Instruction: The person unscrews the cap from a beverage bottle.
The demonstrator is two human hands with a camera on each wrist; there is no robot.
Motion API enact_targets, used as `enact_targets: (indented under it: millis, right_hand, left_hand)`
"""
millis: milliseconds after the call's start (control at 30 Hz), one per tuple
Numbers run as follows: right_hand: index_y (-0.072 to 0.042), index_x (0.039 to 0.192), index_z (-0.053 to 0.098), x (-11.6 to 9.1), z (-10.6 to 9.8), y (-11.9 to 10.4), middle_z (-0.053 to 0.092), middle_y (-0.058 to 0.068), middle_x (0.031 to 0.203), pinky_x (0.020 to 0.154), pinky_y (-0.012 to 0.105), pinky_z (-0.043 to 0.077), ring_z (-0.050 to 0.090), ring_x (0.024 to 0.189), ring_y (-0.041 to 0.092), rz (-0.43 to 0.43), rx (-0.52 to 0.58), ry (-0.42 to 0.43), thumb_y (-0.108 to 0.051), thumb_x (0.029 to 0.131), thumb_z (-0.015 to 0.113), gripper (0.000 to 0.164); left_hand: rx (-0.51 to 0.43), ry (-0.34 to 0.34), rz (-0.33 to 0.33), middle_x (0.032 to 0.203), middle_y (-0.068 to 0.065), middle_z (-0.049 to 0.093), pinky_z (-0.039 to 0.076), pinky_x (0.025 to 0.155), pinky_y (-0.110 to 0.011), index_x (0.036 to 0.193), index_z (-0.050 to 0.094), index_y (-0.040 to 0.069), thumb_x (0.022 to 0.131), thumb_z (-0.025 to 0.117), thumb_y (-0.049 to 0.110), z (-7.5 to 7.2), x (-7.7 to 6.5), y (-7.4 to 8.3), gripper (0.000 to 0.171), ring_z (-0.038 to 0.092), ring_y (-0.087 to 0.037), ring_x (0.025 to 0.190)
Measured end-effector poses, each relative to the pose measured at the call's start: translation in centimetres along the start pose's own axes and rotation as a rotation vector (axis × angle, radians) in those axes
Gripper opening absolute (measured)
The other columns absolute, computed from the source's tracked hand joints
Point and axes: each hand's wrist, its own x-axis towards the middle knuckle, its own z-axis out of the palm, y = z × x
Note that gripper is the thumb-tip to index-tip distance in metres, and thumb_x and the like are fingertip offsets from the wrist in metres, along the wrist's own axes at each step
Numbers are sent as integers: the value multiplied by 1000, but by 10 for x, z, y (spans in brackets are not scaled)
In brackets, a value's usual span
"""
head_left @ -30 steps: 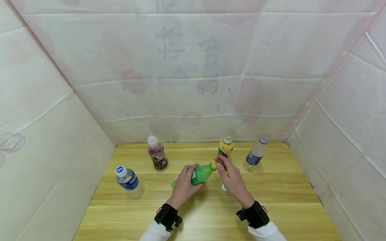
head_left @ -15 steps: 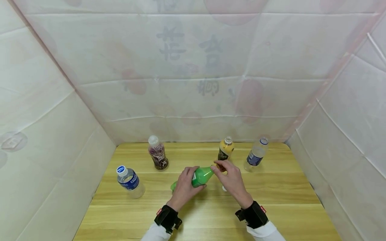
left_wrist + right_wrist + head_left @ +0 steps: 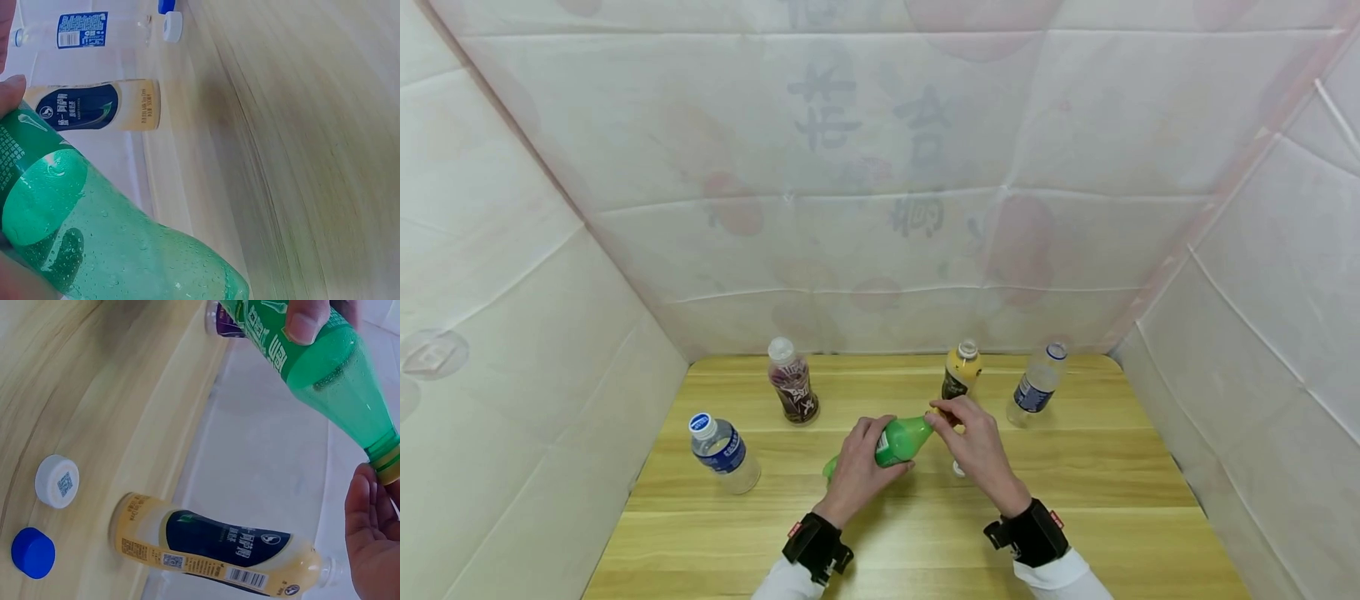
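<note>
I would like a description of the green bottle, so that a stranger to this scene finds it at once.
Look over the middle of the wooden table. The left hand grips the green bottle round its body, and the right hand pinches its yellow cap. It is tilted and the only green one; its neighbours, such as the yellow bottle and the purple-labelled bottle, stand upright.

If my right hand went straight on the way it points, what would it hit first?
Likely the yellow cap of the green bottle, since your right hand pinches it; depth beyond that is unclear.
</note>
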Motion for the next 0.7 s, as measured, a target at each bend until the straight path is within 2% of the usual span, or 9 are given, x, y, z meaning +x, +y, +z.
enact_targets:
  millis: [467, 700]
  right_hand:
    - [-1, 113, 76, -1, 0, 5, 64, -3, 95, 65, 23, 51, 58, 81, 8, -87, 28, 7, -9, 92, 78, 22]
    - [-3, 114, 76, 0, 1, 6, 64, -2, 96, 65, 22, 52, 59, 83, 9, -113, 36, 1, -7, 92, 78, 23]
  left_hand:
    - [-80, -71, -74, 112, -3, 56, 55, 82, -36, 139, 59, 14, 77, 93, 35, -4, 2, 3, 74, 60, -19, 98]
    - [-94, -77, -81, 112, -4, 56, 55, 82, -37, 139, 59, 13, 76, 93, 35, -5, 2, 2, 74, 60, -20, 98]
